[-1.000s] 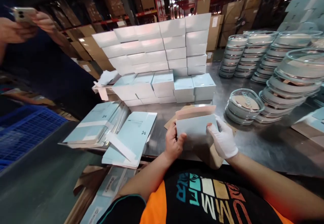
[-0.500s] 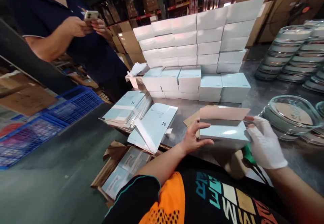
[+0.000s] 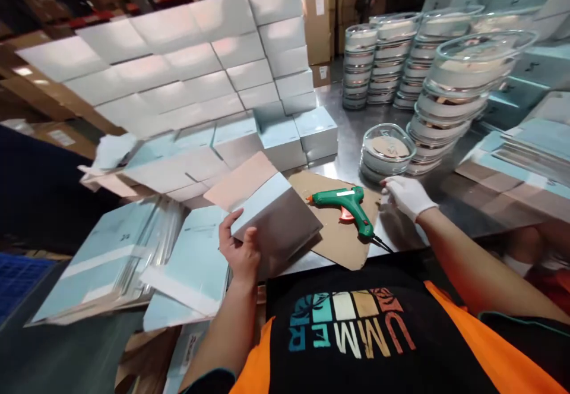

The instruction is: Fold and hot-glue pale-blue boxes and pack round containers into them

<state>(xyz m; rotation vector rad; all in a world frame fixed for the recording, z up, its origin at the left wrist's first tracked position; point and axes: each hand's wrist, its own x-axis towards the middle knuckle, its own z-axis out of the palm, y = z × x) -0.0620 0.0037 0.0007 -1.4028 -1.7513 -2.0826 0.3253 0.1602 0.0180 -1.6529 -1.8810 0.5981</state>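
Observation:
My left hand [image 3: 240, 248] grips an open cardboard box [image 3: 278, 221], pale blue inside with a raised flap, tilted above the table. Thumb and fingers are on its left edge. My right hand [image 3: 409, 197], in a white glove, reaches to the lower edge of a short stack of clear oval dishes [image 3: 386, 150], fingers a little bent; whether they touch it I cannot tell. A green glue gun [image 3: 351, 204] with an orange nozzle and red trigger lies on a brown cardboard sheet [image 3: 338, 245] between my hands.
White boxes [image 3: 196, 49] form a wall at the back. Taller dish stacks [image 3: 449, 114] stand behind the short one. Flat light-blue cartons [image 3: 102, 251] are piled at left, more flat cartons [image 3: 534, 156] at right. A blue crate [image 3: 20, 281] is at the far left.
My right hand has let go of the box and moved right toward the dishes. My left hand keeps the box, now tilted. The view has swung right, and the person with the phone is mostly out of sight.

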